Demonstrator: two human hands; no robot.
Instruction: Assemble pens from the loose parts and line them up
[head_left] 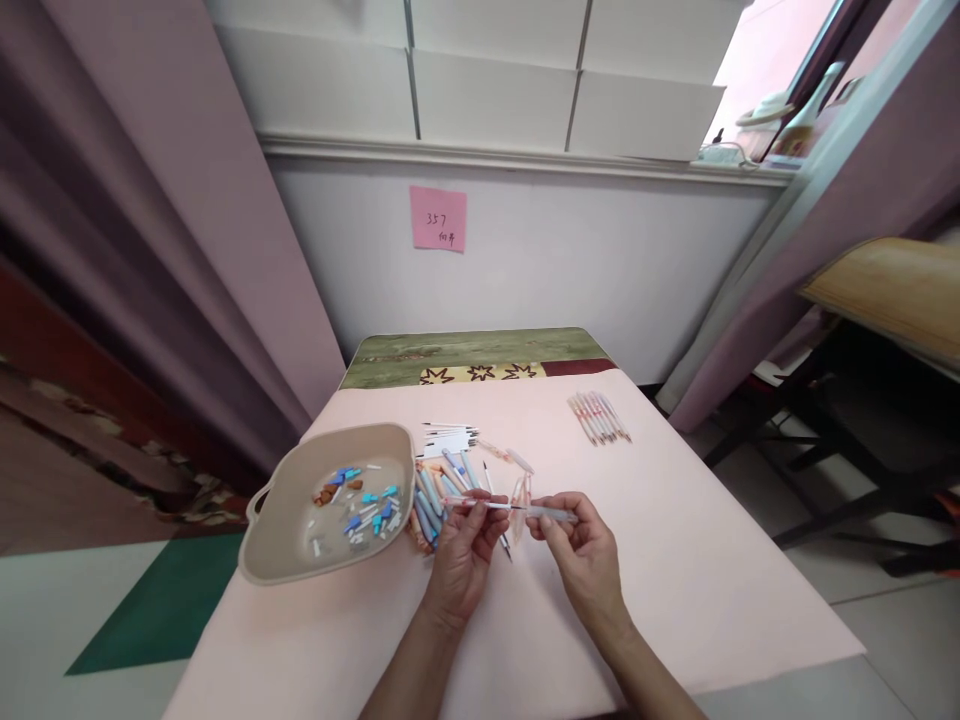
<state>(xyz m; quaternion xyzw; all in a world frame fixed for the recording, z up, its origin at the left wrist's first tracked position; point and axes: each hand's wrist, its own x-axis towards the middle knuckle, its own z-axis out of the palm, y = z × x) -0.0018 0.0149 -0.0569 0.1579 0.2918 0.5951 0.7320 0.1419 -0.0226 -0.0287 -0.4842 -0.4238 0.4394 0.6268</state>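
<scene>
Over the table my left hand (461, 565) pinches a clear pinkish pen piece with a slim white refill (498, 505) pointing right. My right hand (589, 560) grips a translucent whitish pen barrel (553, 514), whose left end meets or nearly meets the refill's dark tip. Whether the two touch is too small to tell. Beneath and beside my left hand lies a pile of blue and orange pens (429, 500). Just behind my hands are loose clear pink pen parts (523, 488). White refills (448, 438) with dark ends lie farther back.
A beige basin (281, 535) on the left holds small blue, brown and white pieces. Several assembled-looking pens (598, 417) lie in a row at the back right. The pink-covered table (675, 560) stands near a wall with a pink note (438, 219). A dark chair (862, 430) is at right.
</scene>
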